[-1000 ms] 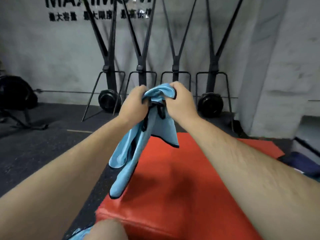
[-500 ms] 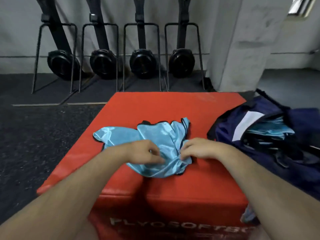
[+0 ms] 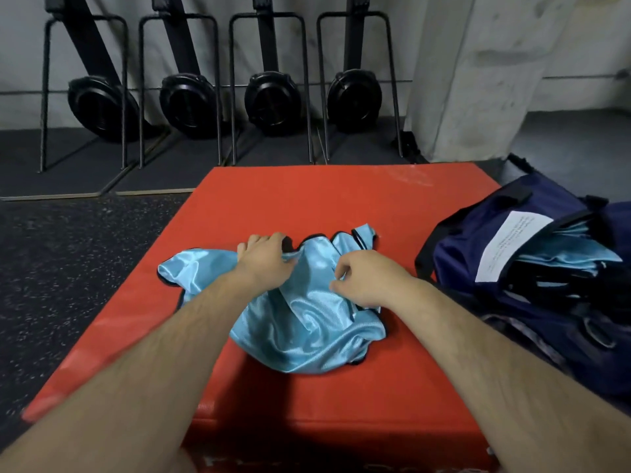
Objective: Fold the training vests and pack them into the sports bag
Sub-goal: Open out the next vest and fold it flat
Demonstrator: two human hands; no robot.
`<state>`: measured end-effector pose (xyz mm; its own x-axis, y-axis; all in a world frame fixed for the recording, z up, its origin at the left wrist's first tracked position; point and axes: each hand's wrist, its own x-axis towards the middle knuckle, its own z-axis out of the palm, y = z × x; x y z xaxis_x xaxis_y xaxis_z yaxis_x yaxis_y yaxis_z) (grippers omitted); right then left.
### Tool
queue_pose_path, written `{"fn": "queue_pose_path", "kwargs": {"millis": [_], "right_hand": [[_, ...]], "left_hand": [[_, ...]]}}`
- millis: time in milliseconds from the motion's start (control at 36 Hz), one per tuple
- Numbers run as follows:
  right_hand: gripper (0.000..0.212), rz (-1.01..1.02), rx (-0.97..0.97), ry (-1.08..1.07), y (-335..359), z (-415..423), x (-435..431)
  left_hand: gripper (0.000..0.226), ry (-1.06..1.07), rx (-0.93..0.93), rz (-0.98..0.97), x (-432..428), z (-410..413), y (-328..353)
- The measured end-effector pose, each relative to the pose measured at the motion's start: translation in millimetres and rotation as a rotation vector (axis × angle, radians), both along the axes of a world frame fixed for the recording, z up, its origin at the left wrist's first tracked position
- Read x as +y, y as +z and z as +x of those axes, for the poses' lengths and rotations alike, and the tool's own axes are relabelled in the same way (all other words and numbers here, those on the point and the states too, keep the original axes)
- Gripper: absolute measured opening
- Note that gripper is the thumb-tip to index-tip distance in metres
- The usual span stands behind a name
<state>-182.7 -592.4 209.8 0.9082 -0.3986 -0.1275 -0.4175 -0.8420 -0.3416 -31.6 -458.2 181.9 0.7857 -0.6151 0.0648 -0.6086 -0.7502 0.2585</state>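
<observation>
Vest [image 3: 300,322], shiny light blue, black-trimmed, crumpled on red box [image 3: 307,199]

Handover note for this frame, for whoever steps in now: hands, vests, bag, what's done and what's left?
Hands: left hand grips the light blue vest at its far edge; right hand pinches its middle.
The vest lies crumpled and unfolded on the red box.
The navy sports bag sits open to the right of the box.
Done: packed vests show inside the bag.
Left: fold this vest and pack it.

Red plyo box [image 3: 307,206], blue vest [image 3: 307,326] — crumpled
</observation>
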Motion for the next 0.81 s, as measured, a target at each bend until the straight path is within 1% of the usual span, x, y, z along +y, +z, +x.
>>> {"fn": "queue_pose_path", "kwargs": {"millis": [56,83,111,139,194,278,306,333,361,417,444,472,500,528,556,611,639,667,722,750,806], "right_hand": [[0.024,-0.012,0.002,0.005,0,4,-3],[0.021,-0.015,0.007,0.009,0,6,-5],[0.017,-0.022,0.005,0.019,0,8,-7],[0.019,-0.028,-0.003,0.031,0,10,-9],[0.038,-0.023,-0.053,0.075,-1,12,-10],[0.080,0.053,-0.167,0.208,2,13,-4],[0.088,0.082,-0.176,0.232,2,13,-1],[0.088,0.103,-0.187,0.234,2,14,2],[0.078,0.107,-0.200,0.209,0,15,3],[0.042,0.045,-0.203,0.133,1,15,3],[0.027,0.001,-0.186,0.101,3,14,2],[0.018,-0.035,-0.166,0.077,6,11,0],[0.016,-0.059,-0.145,0.058,9,8,-2],[0.019,-0.091,-0.122,0.032,13,4,-4],[0.022,-0.141,-0.101,-0.002,16,1,-6],[0.031,-0.262,-0.049,-0.089,23,-7,-8],[0.034,-0.311,-0.020,-0.127,25,-10,-9],[0.035,-0.344,0.004,-0.156,27,-12,-10],[0.033,-0.383,0.050,-0.189,28,-14,-11],[0.032,-0.396,0.075,-0.193,28,-15,-9],[0.033,-0.433,0.128,-0.183,27,-15,-5]], "left_hand": [[0.041,0.018,-0.041,0.019,-5,3,-1],[0.037,0.014,-0.044,0.023,-5,4,-2],[0.033,-0.005,-0.033,0.020,-4,4,-2],[0.029,-0.040,-0.008,0.003,-3,4,-2],[0.021,-0.142,0.019,-0.068,2,2,-5],[0.021,-0.302,0.035,-0.252,3,-6,-5],[0.021,-0.366,0.074,-0.336,1,-9,-3],[0.020,-0.426,0.108,-0.398,-1,-14,0],[0.018,-0.460,0.121,-0.429,-3,-19,3],[0.014,-0.466,0.138,-0.463,-4,-25,8],[0.015,-0.433,0.181,-0.495,-3,-28,11],[0.018,-0.384,0.245,-0.531,-1,-27,13],[0.019,-0.337,0.298,-0.555,2,-25,15],[0.021,-0.280,0.300,-0.532,6,-19,17],[0.031,-0.207,0.235,-0.431,11,-12,19],[0.054,-0.031,0.073,-0.092,23,3,22],[0.058,0.038,0.026,0.070,30,8,23],[0.058,0.080,0.018,0.200,37,13,23],[0.049,0.108,0.028,0.353,46,21,19],[0.041,0.105,0.026,0.369,49,24,18],[0.018,0.083,-0.013,0.284,50,27,19]]}}
